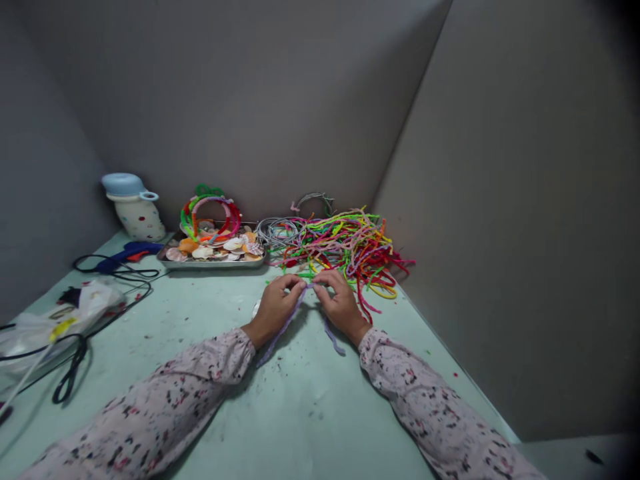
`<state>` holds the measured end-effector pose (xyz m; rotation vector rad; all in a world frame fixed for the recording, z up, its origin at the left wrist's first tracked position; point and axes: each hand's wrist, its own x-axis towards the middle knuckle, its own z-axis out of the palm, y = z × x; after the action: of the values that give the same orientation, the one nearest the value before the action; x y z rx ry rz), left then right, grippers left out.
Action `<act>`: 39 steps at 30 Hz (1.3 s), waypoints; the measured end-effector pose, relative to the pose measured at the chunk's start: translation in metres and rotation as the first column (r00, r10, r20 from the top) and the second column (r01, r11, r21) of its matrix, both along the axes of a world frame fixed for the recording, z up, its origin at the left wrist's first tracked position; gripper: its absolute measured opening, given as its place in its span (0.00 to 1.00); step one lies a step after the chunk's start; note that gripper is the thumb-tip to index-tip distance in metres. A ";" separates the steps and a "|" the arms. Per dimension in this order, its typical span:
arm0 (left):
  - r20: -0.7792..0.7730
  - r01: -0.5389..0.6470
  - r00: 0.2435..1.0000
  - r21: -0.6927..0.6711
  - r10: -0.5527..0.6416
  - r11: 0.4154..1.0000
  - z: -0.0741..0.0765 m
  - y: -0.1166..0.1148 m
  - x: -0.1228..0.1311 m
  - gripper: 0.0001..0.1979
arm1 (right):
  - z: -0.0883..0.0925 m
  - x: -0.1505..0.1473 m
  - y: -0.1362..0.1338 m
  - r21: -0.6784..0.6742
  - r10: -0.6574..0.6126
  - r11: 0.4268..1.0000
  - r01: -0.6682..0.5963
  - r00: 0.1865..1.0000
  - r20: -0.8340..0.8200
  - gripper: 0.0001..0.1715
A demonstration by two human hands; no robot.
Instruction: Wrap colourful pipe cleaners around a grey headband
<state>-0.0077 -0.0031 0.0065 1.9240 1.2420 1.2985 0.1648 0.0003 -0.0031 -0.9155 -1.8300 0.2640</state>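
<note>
Head view, and here I am: my left hand and right hand both pinch a lavender pipe cleaner, its lengths trailing below the grip. Just beyond sprawls a tangled heap of coloured pipe cleaners; beyond and left, seashells fill a metal tray.

The left sleeve and right sleeve are pale pink, loose and softly creased, with a scattered print of small dark and reddish patches, perhaps flowers or leaves, though too blurred to tell. Each narrows to a gathered cuff; left hand and right hand are bare.
</note>
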 end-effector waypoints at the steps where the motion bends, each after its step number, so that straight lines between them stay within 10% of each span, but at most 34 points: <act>1: -0.008 -0.005 1.000 0.001 0.005 1.000 0.000 0.000 0.000 0.12 | 0.000 0.000 0.000 0.000 0.002 1.000 -0.002 1.000 0.001 0.06; 39: -0.008 -0.007 1.000 -0.043 0.007 0.999 -0.001 0.003 0.001 0.12 | -0.002 -0.001 0.000 -0.015 0.015 1.000 -0.015 1.000 -0.003 0.06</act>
<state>-0.0071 -0.0003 0.0051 1.8974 1.2718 1.2588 0.1638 0.0006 -0.0047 -0.9115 -1.8346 0.2885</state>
